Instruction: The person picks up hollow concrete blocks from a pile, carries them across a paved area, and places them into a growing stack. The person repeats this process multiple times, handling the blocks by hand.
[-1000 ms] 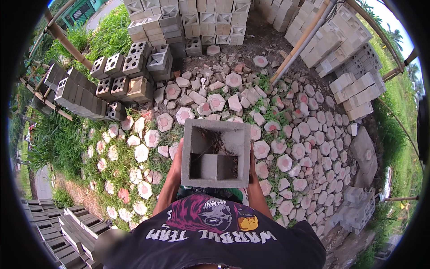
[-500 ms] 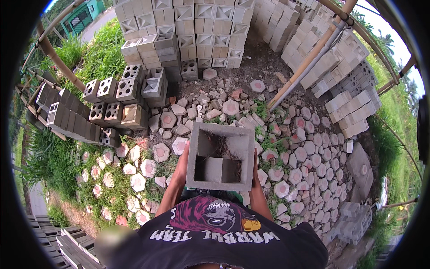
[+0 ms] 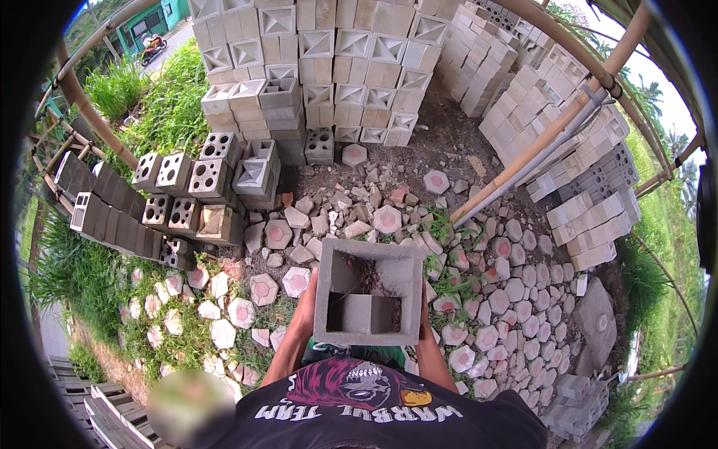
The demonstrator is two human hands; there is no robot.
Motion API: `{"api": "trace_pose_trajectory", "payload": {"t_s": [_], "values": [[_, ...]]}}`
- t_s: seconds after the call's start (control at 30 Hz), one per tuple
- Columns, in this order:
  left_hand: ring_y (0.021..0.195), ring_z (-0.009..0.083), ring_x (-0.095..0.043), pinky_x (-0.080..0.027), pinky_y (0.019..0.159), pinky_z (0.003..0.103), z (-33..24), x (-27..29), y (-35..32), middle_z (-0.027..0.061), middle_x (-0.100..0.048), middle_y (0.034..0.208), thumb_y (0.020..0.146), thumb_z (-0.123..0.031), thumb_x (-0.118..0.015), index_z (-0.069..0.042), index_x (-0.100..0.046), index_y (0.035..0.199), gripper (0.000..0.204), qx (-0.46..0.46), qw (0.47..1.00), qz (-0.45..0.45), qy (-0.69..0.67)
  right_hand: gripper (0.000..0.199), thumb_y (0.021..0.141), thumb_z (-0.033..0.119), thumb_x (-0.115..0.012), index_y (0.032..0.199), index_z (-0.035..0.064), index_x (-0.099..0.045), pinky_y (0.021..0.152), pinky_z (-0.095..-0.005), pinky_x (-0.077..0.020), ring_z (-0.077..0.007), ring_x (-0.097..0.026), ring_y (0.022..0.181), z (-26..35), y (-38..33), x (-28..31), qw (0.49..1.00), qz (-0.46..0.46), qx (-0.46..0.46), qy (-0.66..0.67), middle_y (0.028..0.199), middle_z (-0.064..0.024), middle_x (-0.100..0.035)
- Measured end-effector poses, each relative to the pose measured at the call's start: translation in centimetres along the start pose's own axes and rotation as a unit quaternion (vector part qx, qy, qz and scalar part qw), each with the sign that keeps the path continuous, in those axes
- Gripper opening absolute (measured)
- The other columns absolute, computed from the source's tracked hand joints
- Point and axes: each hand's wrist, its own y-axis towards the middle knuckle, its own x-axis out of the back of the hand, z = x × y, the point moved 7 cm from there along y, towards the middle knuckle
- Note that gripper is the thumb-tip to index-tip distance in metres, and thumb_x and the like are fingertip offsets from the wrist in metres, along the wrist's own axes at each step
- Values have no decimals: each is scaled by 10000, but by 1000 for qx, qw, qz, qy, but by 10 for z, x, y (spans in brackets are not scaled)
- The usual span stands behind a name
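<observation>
I carry a grey concrete vent block (image 3: 367, 337) in front of my body, with its square face turned up. Inside its thick rim are slanted inner walls, deep hollows and some dry brown debris. My left hand (image 3: 307, 305) is pressed along the block's left side, and my right hand (image 3: 425, 305) along its right side. Both hands grip it between them, though most of the fingers are hidden by the block.
Hexagonal pavers (image 3: 509, 292) and rubble (image 3: 340, 200) cover uneven ground. Ahead stands a tall stack of vent blocks (image 3: 351, 67). Blocks with round holes (image 3: 211, 176) sit at left. A slanted bamboo pole (image 3: 523, 161) rises at right, near more stacked blocks (image 3: 594, 217).
The block and both hands sit lower in the picture, nearer my body. The stacks ahead show larger and lower. A motorcycle has appeared on the road at the far left.
</observation>
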Motion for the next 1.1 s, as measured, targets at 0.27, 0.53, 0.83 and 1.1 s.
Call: {"api": "trace_pose_trajectory", "payload": {"t_s": [0.27,0.53,0.83,1.1], "values": [[1231,230,-442,-325,1043,339,-81,-29,122,169,-483,1362,942,-660,-267,25,-431,1385,831,-20,999,-18,32,785,921,668,-348,1445,84,-340,995,-386,-422,-254,-499,1192,74,142,-11,999,47,-21,-6,1366,-111,-472],[1275,248,-398,-275,1072,345,-111,-42,220,152,-428,1418,937,-663,-275,9,-376,1423,835,-8,999,-33,-8,787,919,670,-348,1447,86,-338,1001,-388,-416,-256,-492,1199,143,235,-29,996,79,-31,-23,1370,-111,-466],[1265,252,-408,-277,1073,344,-155,-65,239,177,-448,1399,947,-637,-291,17,-417,1395,803,-9,995,-99,32,789,918,672,-347,1448,88,-335,1007,-390,-408,-258,-484,1207,169,282,-25,995,61,-62,-58,1375,-110,-460],[1151,269,-495,-338,1012,355,-149,-51,287,205,-557,1264,962,-611,-277,67,-495,1300,789,30,990,-122,63,790,917,674,-347,1449,90,-333,1012,-392,-402,-260,-477,1215,158,327,-2,988,2,-106,-112,1380,-110,-455]]}}
